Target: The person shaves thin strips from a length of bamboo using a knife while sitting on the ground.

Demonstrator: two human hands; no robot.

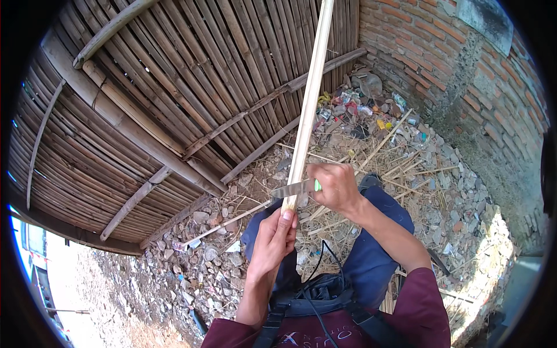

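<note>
We are clamping our left hand [272,239] around the near end of a pale strip [307,116], holding it above the rubbly ground [148,290], its long axis running away toward the ground's far edge and leaning slightly right. From the right, our right hand [336,187] is gripping a green-handled knife [292,189], its blade crossing the strip just beyond the left hand.
</note>
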